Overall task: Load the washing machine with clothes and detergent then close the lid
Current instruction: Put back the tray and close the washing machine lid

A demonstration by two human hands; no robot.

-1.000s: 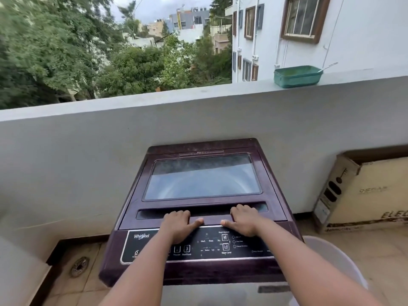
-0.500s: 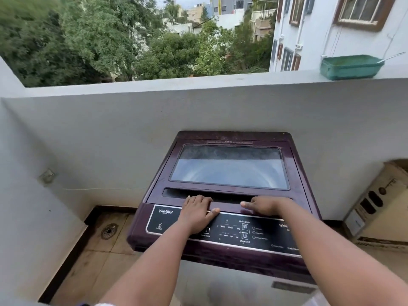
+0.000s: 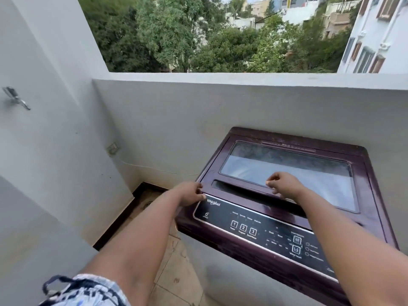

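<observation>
2 hands (image 3: 238, 191) on closed lid (image 3: 287, 171) | drum hidden | fingertips unclear

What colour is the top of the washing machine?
Dark maroon top of the washing machine, seen in the head view.

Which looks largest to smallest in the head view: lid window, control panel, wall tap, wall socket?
1. Lid window
2. Control panel, close in size to the window and nearer the camera, so this order is unsure
3. Wall tap
4. Wall socket
</observation>
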